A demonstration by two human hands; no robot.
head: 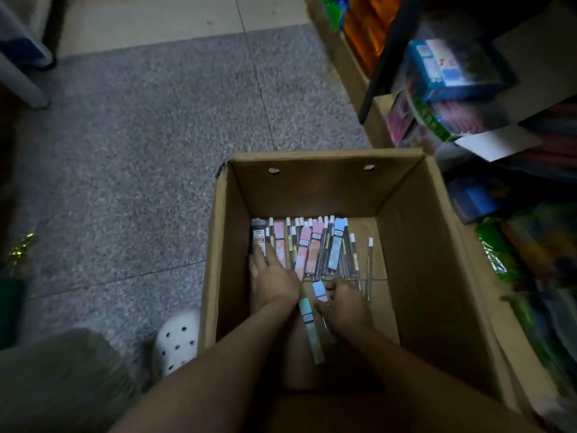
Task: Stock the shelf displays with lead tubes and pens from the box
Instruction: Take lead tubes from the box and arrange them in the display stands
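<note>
Floor (156,126): grey speckled stone in large tiles with thin seams, a paler band along the far edge; the light is dim.
Shelving (468,89): to the right, crowded with coloured packets and a blue carton; its print is too blurred to read.
Cardboard box (415,245): open on the floor beside the shelving, brown, two punched holes in the far wall.
Stock (312,245): pink, blue and dark flat lead tubes and thin white-capped pens lie side by side on the box bottom against the far wall.
Writing: a dark tube (259,237) at the left end bears a red and white label, its letters illegible.
Left hand (274,278): inside the box, fingers spread flat on the left tubes, gripping nothing.
Right hand (345,303): inside the box, grasping a pale blue tube (320,290); a teal tube (309,326) lies between the wrists.
Shoe (178,340): white perforated clog left of the box.
</note>
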